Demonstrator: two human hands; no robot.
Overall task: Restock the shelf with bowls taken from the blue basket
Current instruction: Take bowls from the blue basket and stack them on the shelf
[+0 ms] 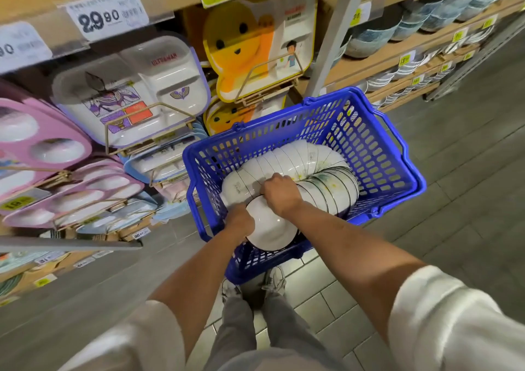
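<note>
Directly below the head camera, a blue plastic lattice basket [377,143] is sitting low beside the wooden shelves [39,4], with the person's grey shoes [274,281] showing just under its near end. A long curved row of glossy white bowls [301,159], nested and lying on their sides, is filling the bottom of the basket. Some of them are showing faint green and yellow markings.

The right hand [279,193] is reaching in from above, its fingers curled down over the near part of the row and gripping the rims there. The left hand [240,220] is curling its fingers round the left edge of the front bowl [272,233], whose plain white inside is facing the camera.

On wire stands to the left, a white divided tray with purple trim [159,83], pink divided trays [42,140] and a yellow bear-shaped tray [241,44] are leaning on display. Blue-grey patterned bowls [372,38] are standing in stacks on the shelf further right. Grey floor tiles [468,171] are running beneath.
</note>
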